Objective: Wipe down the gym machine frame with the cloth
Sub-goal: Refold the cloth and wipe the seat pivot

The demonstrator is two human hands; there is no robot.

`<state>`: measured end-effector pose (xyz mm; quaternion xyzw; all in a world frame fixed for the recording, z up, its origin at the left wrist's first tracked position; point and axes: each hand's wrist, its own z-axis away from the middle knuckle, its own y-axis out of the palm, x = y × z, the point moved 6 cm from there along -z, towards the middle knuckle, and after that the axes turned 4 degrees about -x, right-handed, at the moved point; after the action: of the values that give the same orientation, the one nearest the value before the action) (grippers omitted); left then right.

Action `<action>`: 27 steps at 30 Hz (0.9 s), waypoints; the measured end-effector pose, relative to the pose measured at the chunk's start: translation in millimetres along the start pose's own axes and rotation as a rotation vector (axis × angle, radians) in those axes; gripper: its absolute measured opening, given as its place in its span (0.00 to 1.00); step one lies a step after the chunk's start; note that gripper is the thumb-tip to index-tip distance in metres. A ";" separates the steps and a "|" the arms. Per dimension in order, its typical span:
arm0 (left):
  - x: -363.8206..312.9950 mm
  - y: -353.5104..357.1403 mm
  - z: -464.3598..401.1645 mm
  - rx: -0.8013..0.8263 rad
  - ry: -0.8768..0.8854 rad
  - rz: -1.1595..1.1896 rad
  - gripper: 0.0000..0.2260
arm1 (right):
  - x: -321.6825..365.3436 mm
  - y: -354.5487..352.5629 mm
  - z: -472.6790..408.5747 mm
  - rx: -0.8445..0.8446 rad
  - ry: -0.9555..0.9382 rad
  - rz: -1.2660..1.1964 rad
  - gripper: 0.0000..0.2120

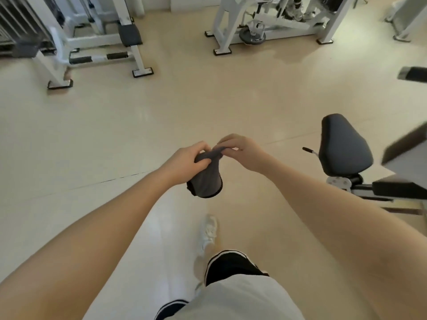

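Shorts [231, 294], pale with a black white-striped hem, fill the lower edge of the head view, and one white sneaker [208, 232] is planted on the floor just beyond them.

Forearms, both bare, reach forward from the lower corners and meet at mid-frame.

Left hand [184, 161]: fingers curled round the upper left part of the grey cloth [206, 181], thumb across the fabric. Right hand [242, 153]: fingertips and thumb pinch the cloth's top edge; remaining fingers bent. The two hands lie close together, with the gathered top of the cloth between them.

Cloth: grey, dark-edged, bunched at the top and hanging below the hands as a loose folded tube, held in the air above the floor, touching no machine.

Floor [115, 135]: pale cream, glossy, with faint seam lines.

Seat pad [344, 144], dark and rounded, stands right of the hands on a white-and-black bracket, with a small black-tipped lever [309, 150] at its left side. Blurred panels cross the far right edge.

Gym machine frame [136, 51], white with black feet and dark pads, stands at upper left, well apart from the cloth. A second white machine [272, 26], with a round weight plate [251, 35] low in its base, stands at upper centre-right.
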<state>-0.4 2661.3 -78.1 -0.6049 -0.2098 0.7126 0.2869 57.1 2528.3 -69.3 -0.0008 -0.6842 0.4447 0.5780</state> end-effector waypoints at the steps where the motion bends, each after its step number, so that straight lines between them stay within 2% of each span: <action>1: 7.6 -11.8 -14.1 -0.001 0.018 0.006 0.03 | 0.9 -0.4 -23.8 -0.005 0.003 -0.062 0.12; 6: 55.7 -73.8 -115.1 -0.012 -0.014 -0.075 0.04 | -18.0 3.5 -153.5 0.024 0.085 -0.107 0.08; 9: 70.6 -101.5 -182.6 0.071 -0.032 -0.181 0.11 | -27.0 -1.0 -221.5 0.082 0.085 0.074 0.07; 11: 74.5 -117.6 -226.4 0.131 -0.020 -0.205 0.12 | -32.4 -15.6 -262.3 0.075 0.066 0.158 0.08; 16: 68.5 -174.7 -345.6 -0.048 0.037 -0.115 0.13 | -39.3 -77.7 -339.8 -0.118 0.029 0.206 0.11; 21: 46.3 -166.8 -464.0 0.162 0.017 0.142 0.13 | -81.7 -141.6 -386.4 -0.206 0.141 0.384 0.12; 24: 21.0 -149.3 -534.7 0.282 0.117 0.094 0.11 | -123.6 -179.4 -407.7 -0.223 0.274 0.505 0.15; 27: -14.2 -134.8 -606.3 0.387 0.202 0.060 0.10 | -156.4 -219.4 -429.5 -0.349 0.368 0.486 0.15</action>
<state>617.6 2723.5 -89.7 -0.6131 -0.0213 0.6834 0.3958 561.6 2576.1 -86.5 -0.3429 -0.6139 0.4380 0.5601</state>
